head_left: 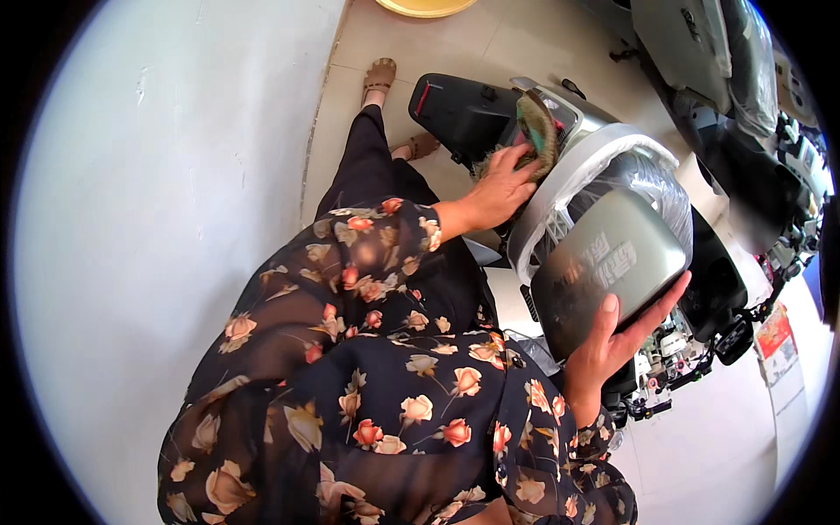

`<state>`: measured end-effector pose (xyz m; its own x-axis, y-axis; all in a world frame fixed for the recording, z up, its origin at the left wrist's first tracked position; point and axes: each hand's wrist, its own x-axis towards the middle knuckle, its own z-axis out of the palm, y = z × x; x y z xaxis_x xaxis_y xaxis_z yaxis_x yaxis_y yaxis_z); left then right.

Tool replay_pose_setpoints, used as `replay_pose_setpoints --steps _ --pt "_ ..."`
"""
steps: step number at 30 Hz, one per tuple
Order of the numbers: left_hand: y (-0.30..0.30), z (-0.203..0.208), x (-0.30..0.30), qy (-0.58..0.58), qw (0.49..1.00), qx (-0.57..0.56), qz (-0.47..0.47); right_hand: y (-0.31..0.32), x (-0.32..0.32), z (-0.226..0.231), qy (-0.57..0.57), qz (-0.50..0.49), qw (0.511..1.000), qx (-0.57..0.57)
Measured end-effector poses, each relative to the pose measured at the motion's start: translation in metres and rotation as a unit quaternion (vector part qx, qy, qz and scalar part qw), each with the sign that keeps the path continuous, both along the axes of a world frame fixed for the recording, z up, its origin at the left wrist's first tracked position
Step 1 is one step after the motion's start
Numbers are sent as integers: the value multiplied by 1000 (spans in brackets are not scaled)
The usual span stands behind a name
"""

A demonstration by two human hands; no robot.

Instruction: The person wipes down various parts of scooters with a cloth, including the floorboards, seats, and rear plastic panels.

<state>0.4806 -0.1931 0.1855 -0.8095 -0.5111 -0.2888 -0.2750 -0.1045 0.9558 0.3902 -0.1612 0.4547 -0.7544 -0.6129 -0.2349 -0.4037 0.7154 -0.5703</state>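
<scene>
A silver scooter or electric bike with a grey tail section (582, 109) and a dark rear fender (464, 109) stands in front of me. My left hand (503, 185) presses a worn green-brown cloth (541, 144) against its tail, with the fingers closed over the cloth. Partly under the cloth shows a reddish tail light. A pale curved rail (560, 188), partly wrapped in clear plastic, arches beside that hand. Nearer to me is a silver-grey rounded box (608, 258) with white lettering. Along its near right edge lies my right hand (608, 346), thumb and fingers stretched apart.
A white wall (184, 192) runs along the left. Several other scooters (752, 175) stand close together at the right, some with plastic-wrapped seats. A yellow basin (427, 7) sits on the tiled floor (472, 52) at the far end.
</scene>
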Motion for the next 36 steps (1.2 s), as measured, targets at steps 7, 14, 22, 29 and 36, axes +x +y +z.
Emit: replay_pose_setpoints --steps 7,14,22,29,36 --pt "-57 -20 -61 99 982 -155 43 -11 11 6 -5 -29 1000 -8" --pt "-55 -40 -57 55 991 -96 81 -10 8 3 1 -45 999 10" --pt "-2 -4 -12 14 996 -67 56 -5 6 4 17 -30 999 15" --pt "-113 -53 -98 -94 993 49 -59 -7 5 6 13 -34 999 27" --pt "-21 -5 -46 52 990 -96 89 0 -1 3 12 -30 999 18"
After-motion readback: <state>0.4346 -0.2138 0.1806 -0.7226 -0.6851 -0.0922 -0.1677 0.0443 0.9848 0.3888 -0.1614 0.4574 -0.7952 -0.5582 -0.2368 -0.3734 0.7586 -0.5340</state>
